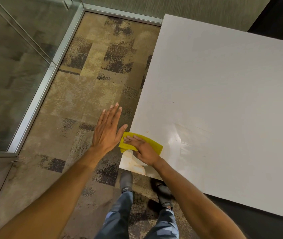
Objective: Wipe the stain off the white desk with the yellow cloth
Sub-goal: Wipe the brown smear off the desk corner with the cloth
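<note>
The white desk [223, 94] fills the right side, its near left corner close to my feet. A folded yellow cloth [152, 141] lies on that corner, partly hanging over the left edge. My right hand [143, 150] presses flat on the cloth, fingers pointing left. A pale brownish stain [133, 163] smears the desk corner just in front of the cloth. My left hand [108, 131] hovers open beside the desk's left edge, over the carpet, its thumb near the cloth. Small dark specks [172, 102] mark the desk farther away.
Patterned brown carpet [89, 94] covers the floor left of the desk. A glass wall with a metal frame [39, 94] runs along the left. My shoes [126, 180] stand under the desk corner. A dark surface [278, 16] lies beyond the desk's far right.
</note>
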The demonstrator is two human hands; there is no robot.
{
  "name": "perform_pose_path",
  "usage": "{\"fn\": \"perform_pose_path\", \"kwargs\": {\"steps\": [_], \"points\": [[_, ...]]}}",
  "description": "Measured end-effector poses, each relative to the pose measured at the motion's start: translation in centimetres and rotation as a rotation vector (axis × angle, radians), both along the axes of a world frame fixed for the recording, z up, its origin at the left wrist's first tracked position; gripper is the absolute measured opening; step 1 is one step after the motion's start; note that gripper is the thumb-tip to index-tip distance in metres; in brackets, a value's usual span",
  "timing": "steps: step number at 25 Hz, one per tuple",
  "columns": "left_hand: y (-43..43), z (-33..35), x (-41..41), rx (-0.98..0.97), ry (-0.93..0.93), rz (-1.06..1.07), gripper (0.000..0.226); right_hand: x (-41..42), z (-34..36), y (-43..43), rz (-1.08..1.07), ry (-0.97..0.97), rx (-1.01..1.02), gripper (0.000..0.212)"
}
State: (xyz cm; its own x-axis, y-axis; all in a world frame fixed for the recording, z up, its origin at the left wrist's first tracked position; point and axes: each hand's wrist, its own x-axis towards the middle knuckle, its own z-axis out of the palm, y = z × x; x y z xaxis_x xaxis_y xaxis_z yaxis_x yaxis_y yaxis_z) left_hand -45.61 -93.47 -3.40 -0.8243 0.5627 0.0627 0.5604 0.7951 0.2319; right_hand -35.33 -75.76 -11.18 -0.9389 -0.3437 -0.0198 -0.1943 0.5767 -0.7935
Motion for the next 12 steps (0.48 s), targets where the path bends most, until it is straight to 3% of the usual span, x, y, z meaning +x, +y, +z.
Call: {"fn": "perform_pose_path", "kwargs": {"steps": [8,12], "points": [[-0.3,0.4,0.6,-0.009,-0.012,0.019,0.071,2.8,0.7,-0.5,0.094,-0.112,-0.01,0.065],[-0.8,0.3,0.8,-0.024,-0.025,0.04,0.072,4.1,1.0,-0.2,0.145,-0.165,0.001,0.053]]}}
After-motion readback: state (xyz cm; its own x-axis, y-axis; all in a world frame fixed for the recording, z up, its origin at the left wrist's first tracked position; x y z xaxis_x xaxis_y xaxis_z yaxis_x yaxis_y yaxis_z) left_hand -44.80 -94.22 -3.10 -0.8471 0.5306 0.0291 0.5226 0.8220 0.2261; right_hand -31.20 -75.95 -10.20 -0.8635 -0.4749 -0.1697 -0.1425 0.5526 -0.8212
